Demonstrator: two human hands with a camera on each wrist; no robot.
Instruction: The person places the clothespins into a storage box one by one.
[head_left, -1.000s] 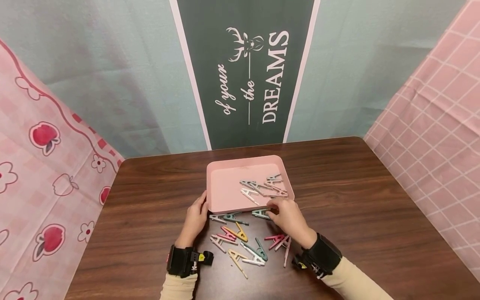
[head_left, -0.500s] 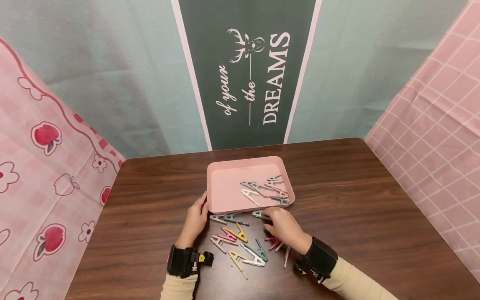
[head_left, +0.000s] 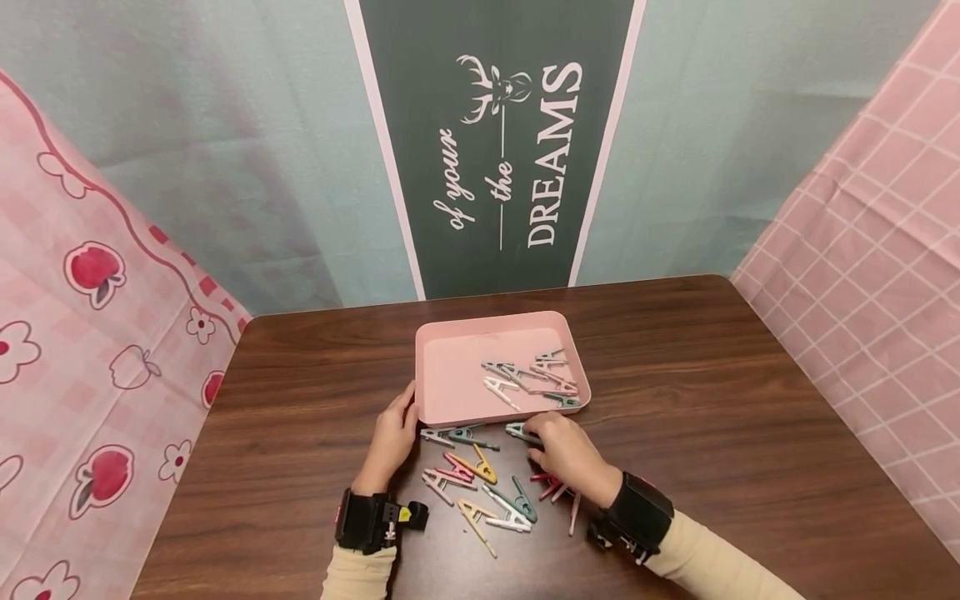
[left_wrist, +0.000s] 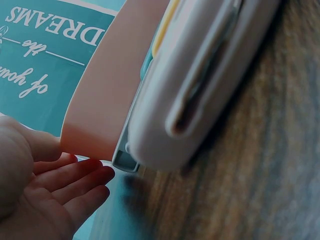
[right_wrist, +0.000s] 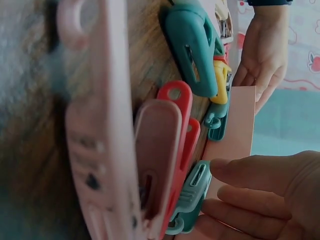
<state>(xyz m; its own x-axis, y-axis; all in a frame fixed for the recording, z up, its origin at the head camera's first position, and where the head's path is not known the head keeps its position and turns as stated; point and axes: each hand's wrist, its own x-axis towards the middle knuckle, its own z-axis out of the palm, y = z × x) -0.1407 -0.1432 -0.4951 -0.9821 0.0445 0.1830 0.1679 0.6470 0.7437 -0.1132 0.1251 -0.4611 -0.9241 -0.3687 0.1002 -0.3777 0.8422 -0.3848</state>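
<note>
My left hand (head_left: 393, 433) rests against the left wall of the pink tray (head_left: 457, 408); in the left wrist view its thumb touches the tray's corner, with the other fingers loosely extended beside it. Just in front of the tray, my right hand (head_left: 572, 454) pinches a green clothespin (right_wrist: 192, 192) lying by the tray wall. The palm covers part of that clothespin in the head view. Red and pink clothespins (head_left: 576, 512) lie partly under the right hand. Several clothespins, including a white one (head_left: 501, 390) and a dark green one (head_left: 561, 401), lie inside the tray's right half.
More clothespins lie on the brown table (head_left: 675, 375) between the forearms, among them a yellow one (head_left: 483, 467), a cream one (head_left: 474, 521) and a white one (head_left: 510, 521). Patterned cloths hang behind the table and at both sides.
A dark green clothespin that the right hand had at the tray's front rim now lies in the tray. The right hand has drawn back slightly to another green clothespin. The left hand stays put.
</note>
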